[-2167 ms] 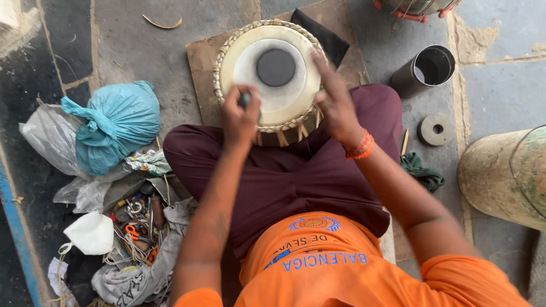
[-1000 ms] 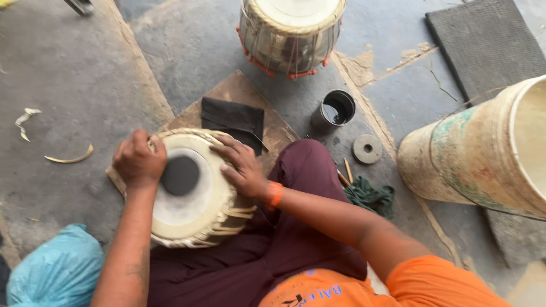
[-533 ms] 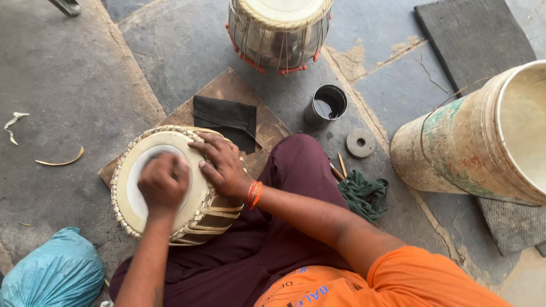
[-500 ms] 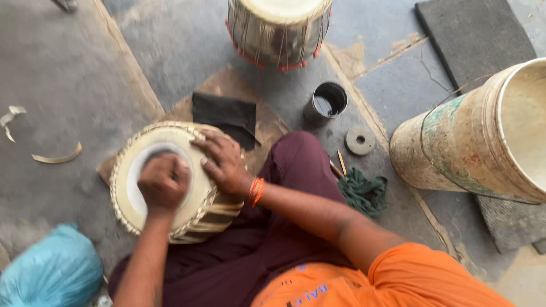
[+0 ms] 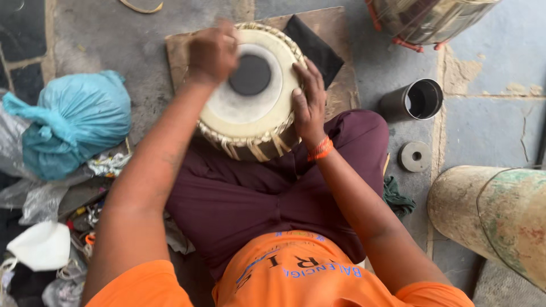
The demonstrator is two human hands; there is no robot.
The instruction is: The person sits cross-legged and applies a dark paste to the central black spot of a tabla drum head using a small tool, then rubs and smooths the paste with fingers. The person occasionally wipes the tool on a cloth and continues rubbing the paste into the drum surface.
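Observation:
A small hand drum with a pale skin and a black round spot leans against my maroon-trousered knee, on a wooden board. My left hand is a closed fist pressed on the skin's upper left edge, blurred by motion; anything inside the fist is hidden. My right hand lies over the drum's right rim with fingers spread along the edge, holding it steady. An orange thread band circles that wrist.
A black cloth lies behind the drum. To the right are a dark metal cup, a small grey ring, green cord, a big pale barrel, and another drum at the top. A blue bag and clutter sit left.
The view has swung, so the drum now appears higher and the blue bag in full. My left fist slid from the skin's centre to its upper left edge; my right hand stays on the rim.

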